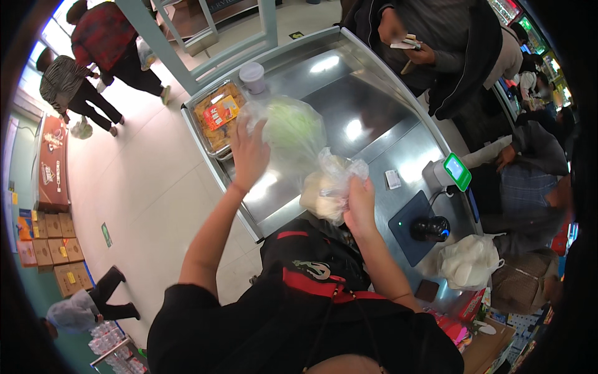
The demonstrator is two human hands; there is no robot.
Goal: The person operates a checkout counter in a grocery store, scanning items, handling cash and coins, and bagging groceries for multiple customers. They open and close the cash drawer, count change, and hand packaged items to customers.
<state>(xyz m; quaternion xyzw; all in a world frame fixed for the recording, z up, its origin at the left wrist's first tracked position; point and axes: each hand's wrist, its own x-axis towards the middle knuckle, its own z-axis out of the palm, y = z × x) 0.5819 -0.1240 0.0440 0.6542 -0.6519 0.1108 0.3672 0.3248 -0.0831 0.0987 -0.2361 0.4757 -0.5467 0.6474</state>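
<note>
My right hand (360, 205) grips the gathered top of a clear plastic bag (326, 189) with pale, rounded pieces inside, held close to my body. What the pieces are I cannot tell. Beyond it on the steel checkout counter (387, 140) lies another clear bag (294, 124), holding a pale green leafy vegetable. My left hand (251, 152) is over that bag's left edge, fingers apart; whether they touch the film is unclear. Just left of those fingers sits a clear lidded tray of orange-brown food (218, 114) with a red and orange label. A lidded plastic tub (252, 77) stands behind it.
On the right are a payment terminal (454, 171), a black scanner (430, 228) on a dark pad (407, 233), a small white printed card (393, 179) and a filled white bag (467, 262). A person (448, 42) stands across the counter. A metal gate frame (233, 61) rises at the far left corner.
</note>
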